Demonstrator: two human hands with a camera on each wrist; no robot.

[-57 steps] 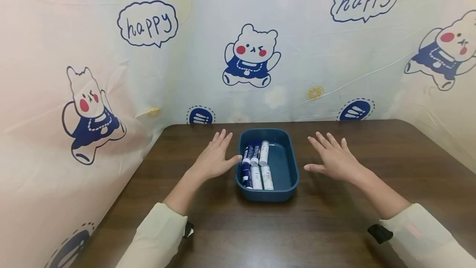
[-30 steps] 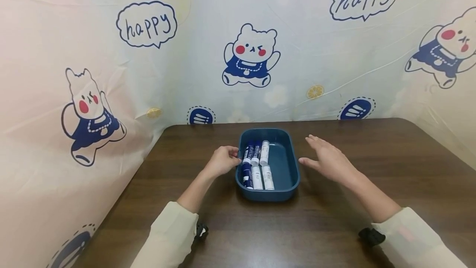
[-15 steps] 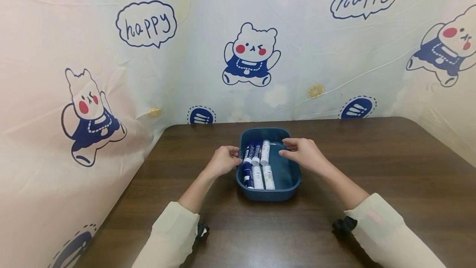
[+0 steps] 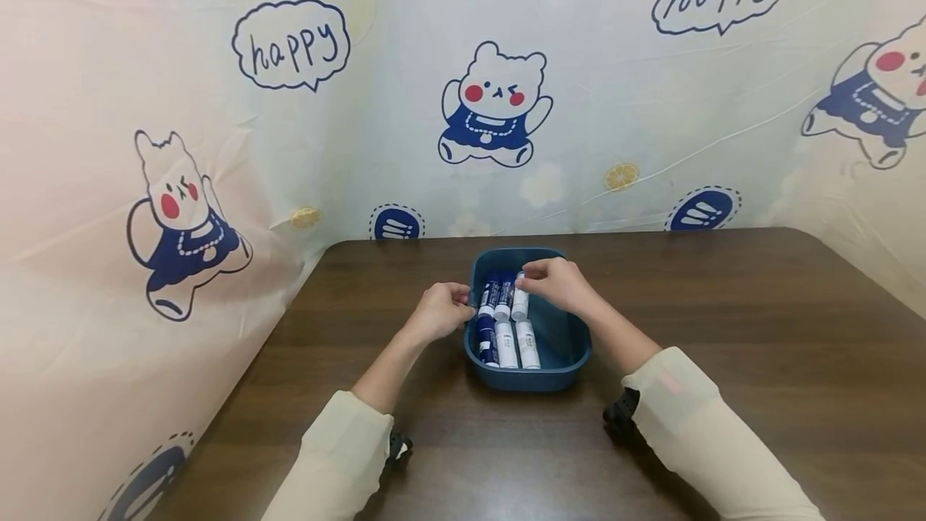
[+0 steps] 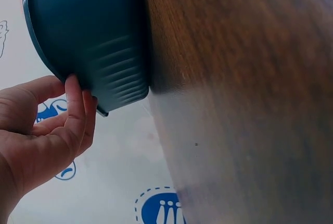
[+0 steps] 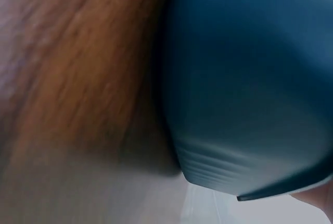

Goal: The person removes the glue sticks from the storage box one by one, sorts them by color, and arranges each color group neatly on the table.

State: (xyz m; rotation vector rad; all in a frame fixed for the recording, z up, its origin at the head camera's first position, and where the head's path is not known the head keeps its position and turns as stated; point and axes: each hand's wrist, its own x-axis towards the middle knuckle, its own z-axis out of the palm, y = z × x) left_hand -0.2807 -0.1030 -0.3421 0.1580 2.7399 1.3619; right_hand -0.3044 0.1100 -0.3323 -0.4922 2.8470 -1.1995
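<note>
In the head view a dark blue plastic bin (image 4: 571, 348) holds several glue sticks in two rows along its left side. The back row has two navy ones and a white glue stick (image 4: 519, 305); a navy glue stick (image 4: 487, 342) and two white ones (image 4: 527, 346) lie in front. My left hand (image 4: 437, 312) pinches the bin's left rim, thumb and fingertips meeting at its edge in the left wrist view. Over the bin's right side reaches my right hand (image 4: 560, 286), thumb and fingers pinching the upper end of the back white glue stick. The right wrist view hides most of that hand behind the bin wall.
The bin stands on a brown wooden table (image 4: 709, 328), near its far edge. Behind the table hangs a pale printed curtain (image 4: 579, 103) with cartoon bears. Black wrist straps (image 4: 622, 412) show below both cream sleeves.
My left hand has moved in from spread fingers to the bin's left rim and stays there. My right hand has travelled left over the bin to the back white glue stick, its fingers drawing together.
</note>
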